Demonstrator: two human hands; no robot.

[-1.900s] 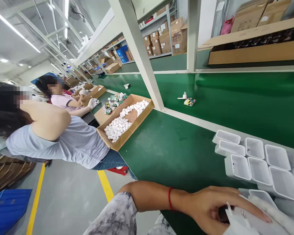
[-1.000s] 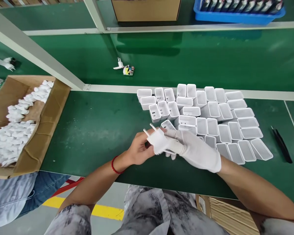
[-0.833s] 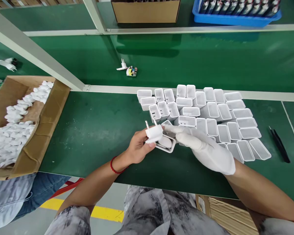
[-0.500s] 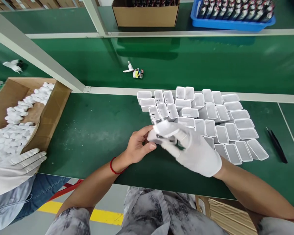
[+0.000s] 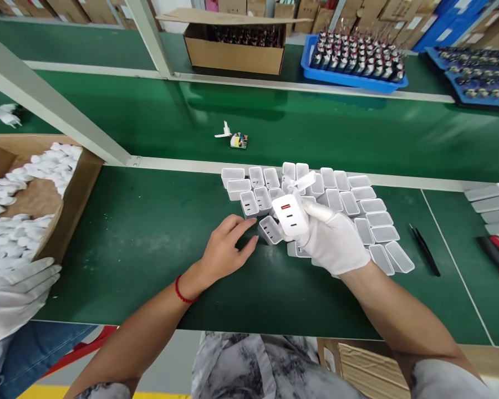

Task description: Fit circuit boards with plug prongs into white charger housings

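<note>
Right hand (image 5: 332, 244), gloved, now alone grips the closed white charger (image 5: 291, 215), ports up, over the empty shells (image 5: 357, 205) | left hand (image 5: 224, 252) has let go, fingers loose, open, beside one shell on the worktop (image 5: 141, 221)

Cardboard box (image 5: 72, 191) at left edge, filled with small white plastic parts. Co-worker's gloved hand (image 5: 14, 293) just beside it. Loose circuit board (image 5: 238, 141) with white plug piece (image 5: 224, 133) on belt. Black tweezers (image 5: 424, 257), red-handled pliers (image 5: 497, 256) at right. Blue tray (image 5: 349, 78) of components beyond.
</note>
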